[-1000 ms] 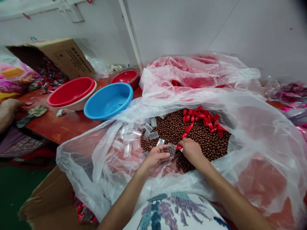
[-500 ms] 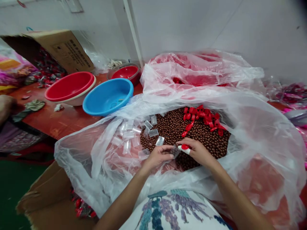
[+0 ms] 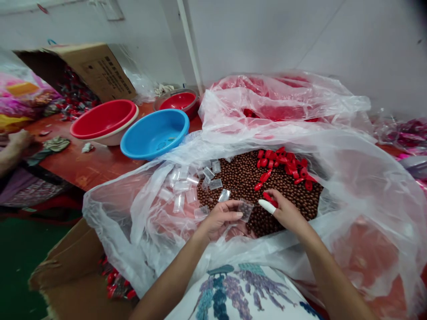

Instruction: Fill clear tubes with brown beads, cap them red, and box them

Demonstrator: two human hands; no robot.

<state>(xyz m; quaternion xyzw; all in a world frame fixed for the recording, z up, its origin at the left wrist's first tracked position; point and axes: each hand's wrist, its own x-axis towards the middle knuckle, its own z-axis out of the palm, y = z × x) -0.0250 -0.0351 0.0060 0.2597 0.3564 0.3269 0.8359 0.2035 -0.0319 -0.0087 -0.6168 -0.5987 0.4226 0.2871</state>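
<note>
Between the thumb and fingers of my left hand (image 3: 220,219) is a small clear plastic case (image 3: 246,210). My right hand (image 3: 287,212), with a white cover (image 3: 267,206) on its thumb, pinches a red plastic piece (image 3: 270,199) a short way right of the case. Under both hands lies a heap of brown balls (image 3: 242,172) in an open clear bag. More clear cases (image 3: 182,186) are scattered at the heap's left. Red plastic pieces (image 3: 293,166) are piled on its far right part.
A blue basin (image 3: 155,133) and a red basin (image 3: 104,119) stand at the left of the red table (image 3: 75,166). Behind is another plastic bag (image 3: 283,98) with red contents. Cardboard boxes stand far left (image 3: 96,73) and below left (image 3: 70,271). Another person's hand (image 3: 20,140) shows at left.
My right hand has drawn back to the right with the red piece, apart from the case. The left hand still holds the case, now more exposed. The whole view has shifted slightly.
</note>
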